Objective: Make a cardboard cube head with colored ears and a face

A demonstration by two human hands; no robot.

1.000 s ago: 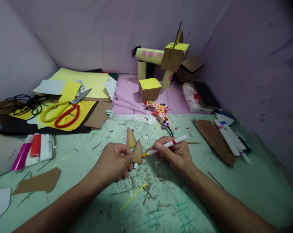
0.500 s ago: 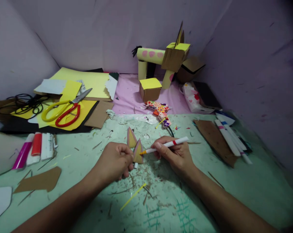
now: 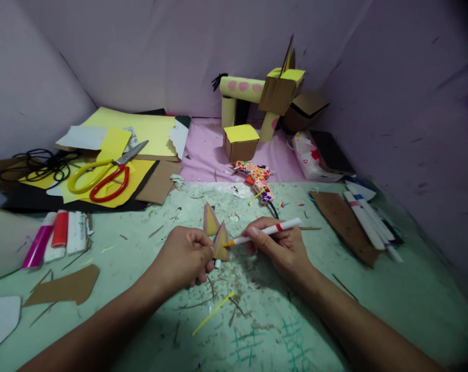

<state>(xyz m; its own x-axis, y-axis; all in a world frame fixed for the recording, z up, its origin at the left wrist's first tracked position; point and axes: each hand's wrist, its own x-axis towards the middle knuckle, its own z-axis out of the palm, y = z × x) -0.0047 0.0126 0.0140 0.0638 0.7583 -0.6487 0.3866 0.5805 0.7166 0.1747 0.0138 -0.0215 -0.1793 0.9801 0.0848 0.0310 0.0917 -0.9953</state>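
My right hand is closed around a white marker with a red band. Its orange-yellow tip touches a small pointed cardboard piece, yellow inside with a purple edge. The fingers of my left hand pinch that piece at its left side. A second pointed piece of the same look is just behind it, partly covered. Below the fingers shows a small white cylinder, perhaps a marker's cap; whether my left hand touches it I cannot tell.
Scissors lie on coloured paper at the left, near black cord and glue tubes. A cardboard animal and a small box stand behind. A patterned glue gun lies mid-table. More markers rest on cardboard at right.
Almost nothing differs. Both hands keep the same hold, and the marker tip stays on the front pointed piece. The whole view has shifted very slightly.
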